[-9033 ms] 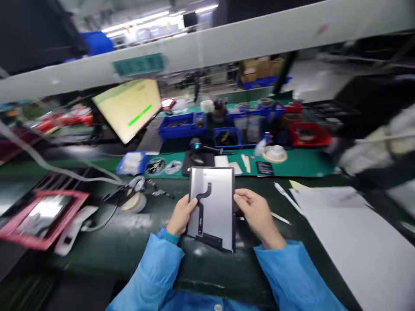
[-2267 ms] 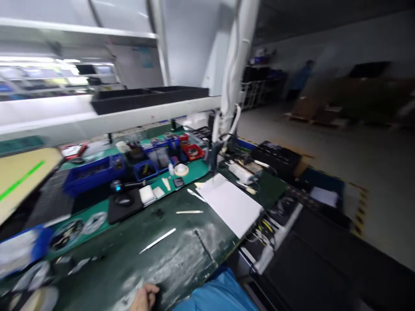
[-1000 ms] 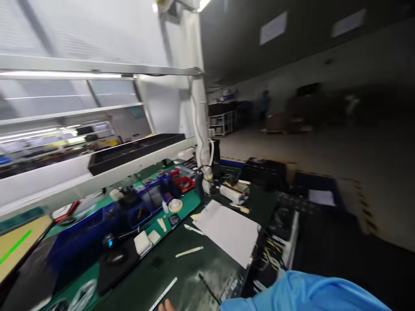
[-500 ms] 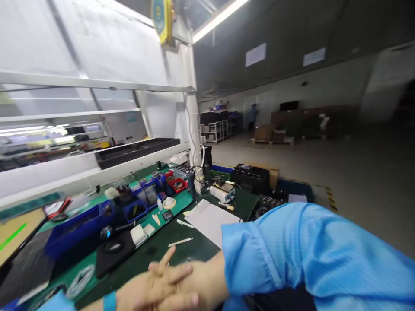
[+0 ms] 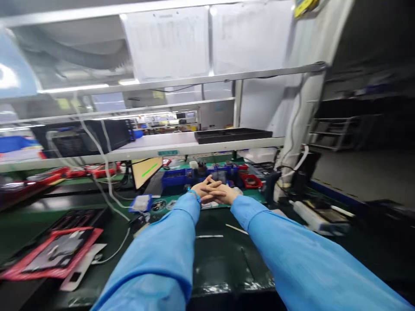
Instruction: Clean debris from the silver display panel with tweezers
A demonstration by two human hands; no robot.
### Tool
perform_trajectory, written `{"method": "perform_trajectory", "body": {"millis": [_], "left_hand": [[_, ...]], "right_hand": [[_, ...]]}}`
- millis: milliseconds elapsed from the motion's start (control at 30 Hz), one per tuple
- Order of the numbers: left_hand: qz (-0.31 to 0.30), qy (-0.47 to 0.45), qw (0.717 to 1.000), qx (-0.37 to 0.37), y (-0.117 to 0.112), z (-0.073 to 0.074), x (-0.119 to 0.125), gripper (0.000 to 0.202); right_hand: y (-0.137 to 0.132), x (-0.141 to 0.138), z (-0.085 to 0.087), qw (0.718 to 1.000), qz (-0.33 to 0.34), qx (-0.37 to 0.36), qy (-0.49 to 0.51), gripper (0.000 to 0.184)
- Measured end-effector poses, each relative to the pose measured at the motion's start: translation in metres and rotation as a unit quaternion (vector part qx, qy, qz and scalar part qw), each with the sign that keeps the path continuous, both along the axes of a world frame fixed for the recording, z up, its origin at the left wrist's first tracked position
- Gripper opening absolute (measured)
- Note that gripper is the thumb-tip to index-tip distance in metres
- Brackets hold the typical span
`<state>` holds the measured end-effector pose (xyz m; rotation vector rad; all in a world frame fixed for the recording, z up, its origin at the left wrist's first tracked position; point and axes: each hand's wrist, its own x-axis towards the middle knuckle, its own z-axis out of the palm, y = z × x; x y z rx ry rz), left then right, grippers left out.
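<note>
Both my arms in blue sleeves stretch straight out over the dark green bench (image 5: 223,263). My left hand (image 5: 205,187) and my right hand (image 5: 226,195) are clasped together, fingers interlaced, held in the air in front of the blue bins (image 5: 177,177). Neither hand holds any object. A blue band shows at my left wrist. Below my arms, thin white strips (image 5: 209,236) lie on the bench.
A red tray (image 5: 48,252) with a dark panel lies at the left. A tilted monitor (image 5: 146,170) with a green line stands behind a small blue box (image 5: 140,202). A red bin (image 5: 251,181) sits right of the blue bins. A black tray (image 5: 231,134) rests on the shelf. White devices (image 5: 319,212) lie at the right.
The view has swung back left to the bench. My clasped hands, close to my body half a second ago, are now pushed far forward with both arms straight. The panel held earlier is gone from my hands.
</note>
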<state>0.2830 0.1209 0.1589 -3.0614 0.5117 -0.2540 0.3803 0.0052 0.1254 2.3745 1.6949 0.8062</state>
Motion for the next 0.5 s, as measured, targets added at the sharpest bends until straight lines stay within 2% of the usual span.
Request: {"method": "perform_trajectory", "body": {"millis": [67, 100, 167, 267, 333, 400, 500], "left_hand": [[-0.004, 0.010, 0.999, 0.046, 0.013, -0.009, -0.008, 0.051], [-0.003, 0.013, 0.998, 0.063, 0.019, -0.015, -0.011, 0.054], [-0.009, 0.020, 0.996, 0.087, 0.030, -0.025, -0.016, 0.059], [-0.030, 0.037, 0.990, 0.133, 0.041, -0.026, -0.018, 0.068], [-0.021, 0.046, 0.987, 0.155, 0.041, -0.017, -0.020, 0.067], [0.008, 0.038, 0.987, 0.155, 0.033, -0.006, -0.025, 0.056], [0.038, -0.006, 0.989, 0.142, 0.011, 0.006, -0.049, 0.036]], "right_hand": [[0.019, -0.006, -0.007, 0.992, 0.114, -0.034, 0.052, 0.017], [0.027, -0.008, -0.011, 0.983, 0.162, -0.049, 0.078, 0.013], [0.040, -0.011, -0.019, 0.964, 0.226, -0.067, 0.122, 0.034], [0.053, -0.010, -0.023, 0.944, 0.269, -0.064, 0.181, 0.046], [0.057, -0.006, -0.021, 0.935, 0.278, -0.045, 0.216, 0.047], [0.055, -0.002, -0.020, 0.929, 0.274, -0.005, 0.247, 0.041], [0.043, 0.000, -0.024, 0.923, 0.238, 0.108, 0.281, 0.031]]}}
